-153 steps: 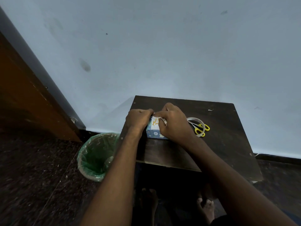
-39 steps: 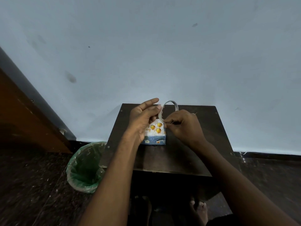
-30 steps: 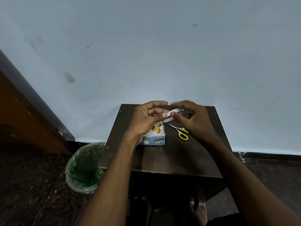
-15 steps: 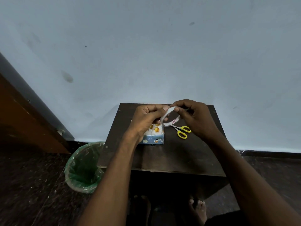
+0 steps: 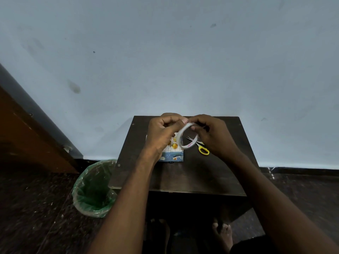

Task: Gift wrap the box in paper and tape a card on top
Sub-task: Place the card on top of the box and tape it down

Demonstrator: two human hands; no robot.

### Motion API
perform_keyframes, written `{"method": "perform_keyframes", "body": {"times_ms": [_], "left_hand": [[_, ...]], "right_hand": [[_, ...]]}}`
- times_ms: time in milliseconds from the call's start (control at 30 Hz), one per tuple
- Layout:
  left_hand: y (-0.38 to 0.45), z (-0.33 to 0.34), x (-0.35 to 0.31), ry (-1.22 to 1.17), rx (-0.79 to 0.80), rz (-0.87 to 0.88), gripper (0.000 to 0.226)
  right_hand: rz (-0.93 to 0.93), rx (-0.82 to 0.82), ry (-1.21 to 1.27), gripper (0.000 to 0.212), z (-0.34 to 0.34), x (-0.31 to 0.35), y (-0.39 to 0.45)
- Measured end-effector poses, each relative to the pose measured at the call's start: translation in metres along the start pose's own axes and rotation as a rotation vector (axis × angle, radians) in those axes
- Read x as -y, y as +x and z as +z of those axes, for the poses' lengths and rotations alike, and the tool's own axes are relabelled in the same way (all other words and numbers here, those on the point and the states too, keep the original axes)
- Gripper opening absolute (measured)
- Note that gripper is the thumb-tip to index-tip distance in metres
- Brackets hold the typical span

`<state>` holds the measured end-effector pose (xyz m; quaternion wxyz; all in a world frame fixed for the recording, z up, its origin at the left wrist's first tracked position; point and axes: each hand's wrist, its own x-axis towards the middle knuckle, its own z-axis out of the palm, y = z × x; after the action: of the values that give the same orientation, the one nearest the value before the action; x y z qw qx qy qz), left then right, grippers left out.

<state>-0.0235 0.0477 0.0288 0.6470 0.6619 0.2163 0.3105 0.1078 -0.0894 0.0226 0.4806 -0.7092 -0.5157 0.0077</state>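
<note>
Starting from the left side, there's a green-lined bin point(image 5: 93, 189) on the floor just beside the small dark table point(image 5: 183, 173), not involved in anything. Then the left hand point(image 5: 161, 132) is up over the wrapped box point(image 5: 173, 153), fingers curled and pinching at the top edge of the tape roll point(image 5: 189, 136), looks like it's hunting for the loose end. The box itself sits on the table right under that hand, toward the table's left half, patterned top facing up with the blue side facing the person. The roll is held on edge in the air, just above and a bit right of the box, its opening tilted toward the camera. The right hand point(image 5: 212, 134) grips the roll's far-right rim, fingers wrapped around it. Yellow scissors point(image 5: 200, 146) lie flat on the table just below it, right of the box. So any strip pulled off only has to go down and slightly left, and I'd guess the left hand is closer for sticking it down.
</note>
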Motion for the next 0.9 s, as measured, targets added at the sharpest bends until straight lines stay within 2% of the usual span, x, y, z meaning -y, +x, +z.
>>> {"method": "perform_keyframes", "body": {"times_ms": [267,333,467,533,633,733,800,900], "left_hand": [[-0.004,0.017,0.003,-0.248,-0.040,-0.074,0.004],[-0.004,0.015,0.002,-0.208,-0.041,-0.079,0.004],[-0.004,0.010,0.000,-0.055,0.143,-0.072,0.024],[-0.004,0.010,-0.001,-0.016,0.179,-0.066,0.031],[-0.004,0.009,-0.001,0.022,0.143,-0.056,0.028],[-0.003,0.009,0.002,0.053,0.094,-0.056,0.025],[-0.003,0.009,0.004,0.084,0.074,-0.050,0.024],[-0.001,0.009,0.007,0.148,0.077,-0.016,0.024]], "right_hand": [[0.095,0.029,-0.036,0.020,0.003,-0.007,0.000],[0.126,0.057,-0.034,0.020,0.002,-0.008,-0.001],[0.174,0.076,-0.075,0.020,0.004,-0.015,-0.003],[0.201,0.074,-0.092,0.017,0.005,-0.018,-0.002],[0.230,0.108,-0.058,0.016,0.004,-0.013,-0.002],[0.304,0.218,-0.033,0.028,-0.003,-0.010,-0.001],[0.376,0.242,-0.134,0.034,-0.009,-0.017,0.000],[0.472,0.267,-0.337,0.030,-0.010,-0.023,-0.003]]}}
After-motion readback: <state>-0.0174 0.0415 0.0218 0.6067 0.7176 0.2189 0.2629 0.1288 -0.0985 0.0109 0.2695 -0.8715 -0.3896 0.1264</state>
